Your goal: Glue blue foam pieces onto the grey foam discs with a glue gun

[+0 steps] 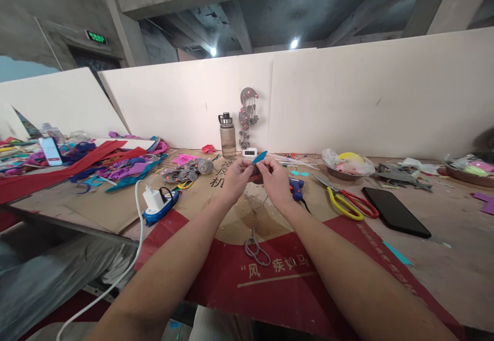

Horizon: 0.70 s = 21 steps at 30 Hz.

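My left hand (236, 177) and my right hand (275, 180) meet above the cardboard, fingertips pinched together. Between them both hold a small blue felt piece (260, 157), its pointed end sticking up. Something dark shows just under the fingers, but I cannot make out what it is. Below my hands a grey cord (256, 252) lies on the cardboard, curled into loops. Close by my right hand sits a blue glue gun (296, 189). Small light-blue cut pieces (300, 173) lie behind it.
Yellow-and-red-handled scissors (347, 202) and a black phone (395, 211) lie to the right. A bottle (227, 136), small clock (249, 152) and grey moon-shaped hanging ornament (248, 112) stand behind. A power strip (161, 208) with white cable and felt scraps (131, 168) are left.
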Each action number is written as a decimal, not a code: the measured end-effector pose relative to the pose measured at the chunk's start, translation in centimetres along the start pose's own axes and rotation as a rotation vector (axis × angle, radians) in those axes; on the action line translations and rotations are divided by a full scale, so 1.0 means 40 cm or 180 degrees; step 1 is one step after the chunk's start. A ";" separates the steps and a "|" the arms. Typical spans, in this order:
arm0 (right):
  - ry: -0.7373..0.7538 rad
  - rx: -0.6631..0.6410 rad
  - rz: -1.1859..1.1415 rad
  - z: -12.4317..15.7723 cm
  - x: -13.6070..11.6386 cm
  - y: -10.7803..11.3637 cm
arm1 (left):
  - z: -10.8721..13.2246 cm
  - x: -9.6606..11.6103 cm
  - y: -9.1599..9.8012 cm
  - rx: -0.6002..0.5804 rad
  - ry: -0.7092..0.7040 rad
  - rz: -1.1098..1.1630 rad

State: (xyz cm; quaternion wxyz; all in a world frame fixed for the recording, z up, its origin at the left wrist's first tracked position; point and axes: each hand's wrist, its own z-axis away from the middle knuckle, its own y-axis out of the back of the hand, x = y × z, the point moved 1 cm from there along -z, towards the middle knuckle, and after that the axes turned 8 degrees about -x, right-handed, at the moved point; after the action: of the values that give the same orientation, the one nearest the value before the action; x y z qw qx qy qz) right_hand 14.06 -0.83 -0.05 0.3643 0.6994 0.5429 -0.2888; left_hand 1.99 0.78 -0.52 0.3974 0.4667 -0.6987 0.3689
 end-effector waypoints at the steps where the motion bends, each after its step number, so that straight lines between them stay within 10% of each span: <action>1: 0.0004 0.0003 -0.0019 0.000 -0.003 0.000 | 0.001 0.001 0.000 -0.0017 -0.0005 0.0014; 11: -0.0061 -0.0242 -0.0169 -0.008 0.007 -0.007 | -0.009 -0.001 0.017 0.0236 -0.0158 -0.0077; 21: 0.0274 -0.1328 0.0248 0.030 -0.097 -0.013 | -0.060 0.011 0.161 0.1201 -0.0575 -0.0048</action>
State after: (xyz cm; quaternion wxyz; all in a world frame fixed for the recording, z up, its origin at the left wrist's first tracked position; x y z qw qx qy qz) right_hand 12.59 -3.89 2.26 0.4885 0.6409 0.5785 -0.1258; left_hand -3.69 4.63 -0.06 0.2414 0.5692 -0.6466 0.4468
